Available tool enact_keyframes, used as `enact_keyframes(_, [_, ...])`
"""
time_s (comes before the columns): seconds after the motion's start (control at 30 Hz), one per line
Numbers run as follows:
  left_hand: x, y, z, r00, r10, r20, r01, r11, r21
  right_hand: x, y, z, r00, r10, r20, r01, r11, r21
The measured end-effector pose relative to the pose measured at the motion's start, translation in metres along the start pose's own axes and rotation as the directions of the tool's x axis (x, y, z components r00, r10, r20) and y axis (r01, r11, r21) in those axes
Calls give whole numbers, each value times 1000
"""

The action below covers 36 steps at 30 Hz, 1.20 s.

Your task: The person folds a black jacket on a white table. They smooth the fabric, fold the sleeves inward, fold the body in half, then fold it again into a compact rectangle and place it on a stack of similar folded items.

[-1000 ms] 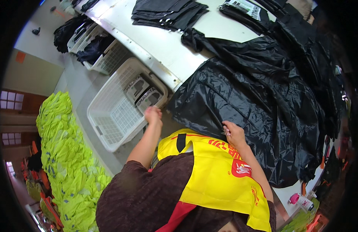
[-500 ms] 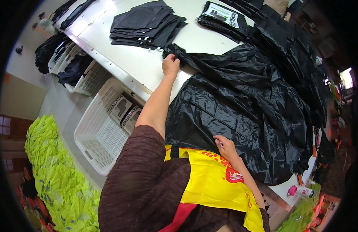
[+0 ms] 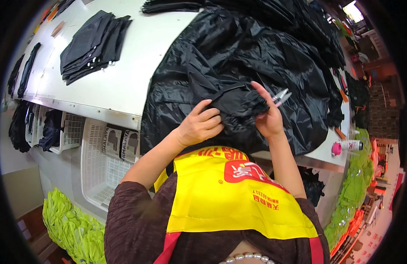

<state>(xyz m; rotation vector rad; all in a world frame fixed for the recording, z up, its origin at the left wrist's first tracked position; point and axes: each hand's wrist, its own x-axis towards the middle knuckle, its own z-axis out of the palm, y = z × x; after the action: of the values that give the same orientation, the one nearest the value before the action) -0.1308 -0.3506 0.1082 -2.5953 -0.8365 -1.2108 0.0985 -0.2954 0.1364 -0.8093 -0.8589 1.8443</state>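
A large black glossy garment (image 3: 256, 57) lies spread over the near right part of the white worktop (image 3: 137, 66), its lower edge hanging over the worktop's front lip toward the person. Both hands work a bunched fold of it at that near edge: the left hand (image 3: 199, 125) has its grip closed on the gathered fabric, fingers curled over the fold, while the right hand (image 3: 267, 116) pinches the same bunch from the other side, its grip clamped on the cloth, and also carries a small pair of silvery snips (image 3: 280, 97) that jut up from between its fingers. Left of the garment, farther back on the worktop, sits a stack of folded dark pieces (image 3: 91, 44); more dark cloth is heaped along the far edge behind the garment. At the worktop's right end, just past the garment's hem, a small bottle with a pink cap (image 3: 346, 146) lies on its side. Below the worktop's front edge, left of the garment, white plastic baskets (image 3: 98, 167) stand on the floor, one holding flat packets, another holding dark fabric. On the floor beneath the baskets, and again at the room's right side, lie piles of bright green cloth (image 3: 69, 224).
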Motion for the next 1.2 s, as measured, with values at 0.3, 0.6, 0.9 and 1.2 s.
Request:
enact_keyframes(0.3, [-7,55,15,786,-615,-70,541,738,-403,-28,15,-45,999,41,1,-40,982,-183])
enact_keyframes(0.6, [36,74,57,490,-797,353,755,186,-629,-41,5,-47,992,34,125,20,915,-404])
enact_keyframes(0.9, [43,53,40,249,-671,698,663,-407,-628,-48,-25,-73,860,357,364,-324,934,-149])
enact_keyframes(1.2, [20,27,37,269,-595,757,815,-279,-508,-53,-11,-54,978,140,154,-100,965,-242])
